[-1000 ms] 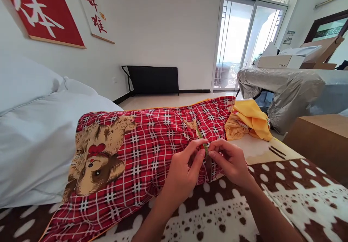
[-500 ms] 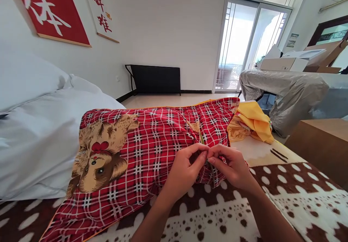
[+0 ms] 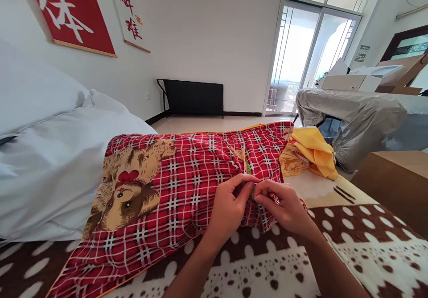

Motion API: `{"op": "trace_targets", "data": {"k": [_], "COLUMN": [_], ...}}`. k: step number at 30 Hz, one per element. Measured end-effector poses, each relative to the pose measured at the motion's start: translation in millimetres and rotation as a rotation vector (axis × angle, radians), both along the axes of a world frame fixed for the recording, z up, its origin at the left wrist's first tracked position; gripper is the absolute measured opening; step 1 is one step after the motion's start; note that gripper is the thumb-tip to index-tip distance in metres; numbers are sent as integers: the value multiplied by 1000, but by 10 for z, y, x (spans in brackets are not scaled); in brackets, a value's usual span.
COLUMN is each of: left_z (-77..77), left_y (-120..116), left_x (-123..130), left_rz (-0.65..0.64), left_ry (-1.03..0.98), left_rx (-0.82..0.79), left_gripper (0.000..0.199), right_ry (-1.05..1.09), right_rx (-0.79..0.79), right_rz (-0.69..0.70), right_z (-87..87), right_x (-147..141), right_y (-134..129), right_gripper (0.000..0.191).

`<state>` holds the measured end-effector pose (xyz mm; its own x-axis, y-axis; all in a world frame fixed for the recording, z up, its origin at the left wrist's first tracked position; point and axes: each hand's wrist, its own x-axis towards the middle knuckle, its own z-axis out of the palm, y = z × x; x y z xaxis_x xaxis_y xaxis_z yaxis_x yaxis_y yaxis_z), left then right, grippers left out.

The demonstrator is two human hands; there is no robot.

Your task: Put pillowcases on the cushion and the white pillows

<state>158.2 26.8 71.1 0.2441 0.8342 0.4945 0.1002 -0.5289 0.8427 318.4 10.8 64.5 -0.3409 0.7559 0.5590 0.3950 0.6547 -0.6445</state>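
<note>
A red plaid cloth (image 3: 180, 177) with a printed puppy lies spread in front of me, drawn into gathers near its right end. Along the gathers runs a thin green strip (image 3: 248, 167), whose lower part passes between my fingers. My left hand (image 3: 232, 204) pinches at the strip with thumb and index finger. Close against it, my right hand (image 3: 281, 202) also has its thumb and fingers pinched together on the strip. The fingers cover most of the spot where they meet, so the strip's ends are hidden. Orange edging borders the cloth.
Beneath lies a brown and white patterned blanket (image 3: 254, 262). Yellow fabric (image 3: 314, 148) and two dark thin sticks (image 3: 344, 194) are to the right, near a cardboard box (image 3: 397, 182). White bedding (image 3: 56, 168) is piled at left. A covered table (image 3: 361, 104) bears boxes.
My fingertips have drawn slightly apart, and a bit of green shows between them. The view has shifted a little; the cloth stays in place.
</note>
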Motion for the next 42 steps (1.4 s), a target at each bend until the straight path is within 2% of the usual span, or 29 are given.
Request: {"op": "trace_targets", "data": {"k": [4,10,16,23,27,35,42], "left_z": [5,21,102,90,30,-127,-192], "left_y": [-5,7,-4,39,93,271,328], "left_x": [-9,-65,-232,-287,-266,-189,-143], "left_rz": [47,6,-166,-203,-145,128,228], "left_ry": [57,158,447,468,469,326,253], "left_rx": [84,80,102,108,105,80,95], "left_gripper": [20,23,33,31,29,27,22], "right_ry": [3,-14,0,2,-4,-18,-37], "right_rx": [-2,-27,-27,-26,-20,-28,-23], "right_rz": [3,7,21,27,13,19,21], "right_z": [-5,-20,5,-14,-38,-65,-68], "right_x": [6,18,-6,-17,-3,-13,-27], "right_y": [10,19,1,18,32,56,74], "right_gripper": [14,12,12,13,14,10,10]}}
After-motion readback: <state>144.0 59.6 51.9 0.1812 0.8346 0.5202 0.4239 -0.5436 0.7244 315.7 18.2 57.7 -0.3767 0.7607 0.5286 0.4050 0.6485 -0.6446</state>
